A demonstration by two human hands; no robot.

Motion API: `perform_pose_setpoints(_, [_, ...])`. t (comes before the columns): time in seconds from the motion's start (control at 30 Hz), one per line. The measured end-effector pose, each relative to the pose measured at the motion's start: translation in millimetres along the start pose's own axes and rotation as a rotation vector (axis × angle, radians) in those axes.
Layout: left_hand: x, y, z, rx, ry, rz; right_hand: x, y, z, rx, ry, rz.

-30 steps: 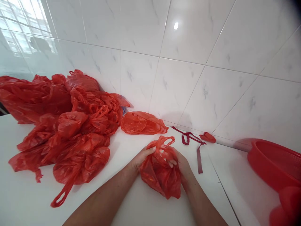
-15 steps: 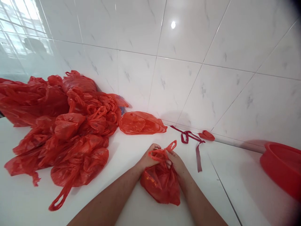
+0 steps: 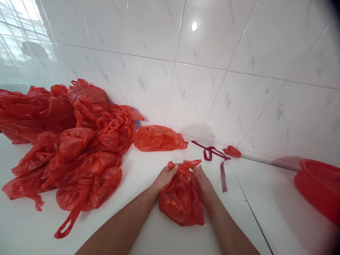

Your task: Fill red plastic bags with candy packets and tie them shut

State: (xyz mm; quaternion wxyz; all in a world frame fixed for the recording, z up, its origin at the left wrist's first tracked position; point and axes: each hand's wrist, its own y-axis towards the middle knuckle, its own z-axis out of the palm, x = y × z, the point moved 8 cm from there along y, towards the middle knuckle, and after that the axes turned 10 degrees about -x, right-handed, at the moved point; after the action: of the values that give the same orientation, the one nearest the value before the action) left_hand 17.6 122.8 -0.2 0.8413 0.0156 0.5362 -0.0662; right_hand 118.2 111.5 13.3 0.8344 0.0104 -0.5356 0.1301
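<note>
You have one red bag (image 3: 183, 203) in front of you, low in the middle of the view, its body bulging over the white worktop (image 3: 148, 241) and its mouth gathered at the top. An orange patch shows through the thin plastic on its left side, but you cannot make out what is inside. Your left hand (image 3: 165, 178) is closed on the gathered neck, its thumb pressing on the plastic; your right hand (image 3: 203, 182) curls round the other side of the neck, its fingers partly hidden by the bag, and a twisted strip of plastic sticks up between the two. Just beyond your hands, one flattened orange-red bag (image 3: 159, 139) lies lengthwise near the foot of the tiled wall (image 3: 156, 42); its contents, too, are unclear. To its right lies dark red ribbon (image 3: 211, 153), in one piece or two, you cannot tell, and just beside that sits one small red bundle (image 3: 233, 151). On your left, a large heap of red bags (image 3: 87, 141) spreads across the worktop, several of them puffed out and too tangled to count; one long loop handle (image 3: 65, 226) trails toward you, and a scrap of blue (image 3: 137, 124) peeks out at the heap's right end. At the far right stands one red basin (image 3: 316, 187), cut off by the edge of view, so what it holds is uncertain.
</note>
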Motion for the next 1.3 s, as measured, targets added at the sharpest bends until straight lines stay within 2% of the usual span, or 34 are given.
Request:
perform_pose_setpoints(0.1, [-3, -3, 1.2, -0.013, -0.030, -0.031, 2, -2, 3, 0.049, 0.031, 0.037])
perform_pose_setpoints(0.33, [-1, -6, 0.4, 0.011, -0.136, -0.098, 0, 2, -2, 0.030, -0.140, -0.040])
perform_pose_setpoints(0.43, [-2, -8, 4.6, 0.070, -0.152, -0.097, -3, 8, -9, -0.051, -0.321, -0.108])
perform_pose_setpoints(0.63, [-1, -13, 12.3, 0.133, -0.116, -0.128, 6, 8, -23, -0.344, -0.774, -0.310])
perform_pose_setpoints(0.73, [0, -14, 14.2, 0.152, -0.071, -0.116, 11, 7, -26, -0.431, -0.876, -0.353])
perform_pose_setpoints(0.83, [3, -13, 15.6, 0.177, -0.054, -0.106, 12, 9, -27, -0.409, -0.748, -0.339])
perform_pose_setpoints(1.0, [3, -11, 12.0, 0.138, -0.155, -0.112, -2, 10, -15, -0.089, -0.285, -0.109])
perform_pose_setpoints(1.07, [0, -12, 10.8, 0.122, -0.188, -0.094, -3, 9, -16, -0.050, -0.090, -0.052])
perform_pose_setpoints(1.13, [-3, -13, 9.8, 0.108, -0.206, -0.090, -1, 11, -24, -0.114, 0.031, -0.055])
perform_pose_setpoints(1.2, [-6, -13, 8.0, 0.088, -0.199, -0.081, 3, 15, -36, -0.217, 0.040, -0.083])
perform_pose_setpoints(1.3, [-12, -11, 4.3, 0.070, -0.155, -0.011, 16, 18, -58, -0.394, -0.199, -0.172])
